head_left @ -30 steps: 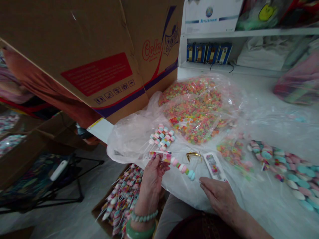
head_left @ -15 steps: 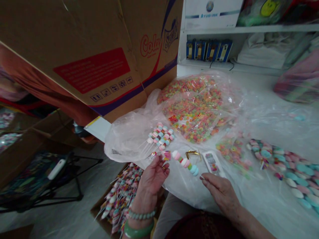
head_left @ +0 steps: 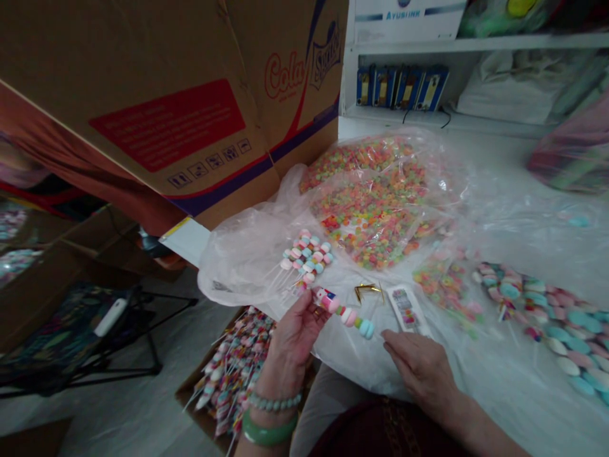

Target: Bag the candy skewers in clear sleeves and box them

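My left hand (head_left: 295,336) curls around the pink end of a pastel candy skewer (head_left: 346,315), whose beads of pink, white and blue run down to the right. My right hand (head_left: 419,371) lies on the plastic sheet with its fingertips close to the skewer's far tip, holding nothing I can see. Just above lie a bent gold-coloured metal piece (head_left: 367,292) and a small printed card (head_left: 406,310). A bunch of candy skewers (head_left: 307,257) rests on a crumpled plastic bag (head_left: 242,260) beyond my left hand.
A clear bag of colourful small candies (head_left: 371,206) lies ahead, and long rows of candy skewers (head_left: 537,317) cover the right. Below my left hand, a cardboard box holds many skewers (head_left: 233,371). A large carton (head_left: 166,95) overhangs the left, below white shelves (head_left: 476,43).
My left hand has turned and its fingers now wrap the skewer's pink end. The skewer has swung slightly, and the whole scene sits a little higher in view. My right hand has barely moved.
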The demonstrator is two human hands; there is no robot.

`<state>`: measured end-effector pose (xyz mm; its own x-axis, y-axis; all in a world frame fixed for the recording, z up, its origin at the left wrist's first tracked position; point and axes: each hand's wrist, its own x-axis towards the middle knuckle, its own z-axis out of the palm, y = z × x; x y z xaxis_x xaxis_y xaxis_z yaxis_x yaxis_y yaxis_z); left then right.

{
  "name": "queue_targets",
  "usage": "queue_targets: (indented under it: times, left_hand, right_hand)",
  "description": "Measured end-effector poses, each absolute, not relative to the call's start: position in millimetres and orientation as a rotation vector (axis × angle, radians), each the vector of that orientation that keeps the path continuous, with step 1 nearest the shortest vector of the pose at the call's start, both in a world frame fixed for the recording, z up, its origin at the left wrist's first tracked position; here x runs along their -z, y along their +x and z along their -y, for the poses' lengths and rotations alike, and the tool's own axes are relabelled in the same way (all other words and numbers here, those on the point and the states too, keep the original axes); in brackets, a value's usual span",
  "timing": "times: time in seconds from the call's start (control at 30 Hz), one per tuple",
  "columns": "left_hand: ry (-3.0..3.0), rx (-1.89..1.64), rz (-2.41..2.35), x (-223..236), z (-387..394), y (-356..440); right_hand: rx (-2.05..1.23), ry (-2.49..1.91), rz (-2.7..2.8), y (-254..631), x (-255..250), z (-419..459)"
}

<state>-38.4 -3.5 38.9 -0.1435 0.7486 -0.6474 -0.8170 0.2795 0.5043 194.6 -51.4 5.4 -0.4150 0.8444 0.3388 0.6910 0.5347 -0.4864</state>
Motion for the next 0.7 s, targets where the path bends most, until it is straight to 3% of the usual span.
queue_targets:
  times: [0.4,0.7]
  left_hand:
    - [0.269,-1.27,-1.098,-22,9,-25]
    - [0.255,-1.269,-1.096,-13,12,-18]
  right_hand:
    - [-1.388,-1.441,1.99,185,-20,38]
    - [-0.922,-1.576,2.272,184,0,45]
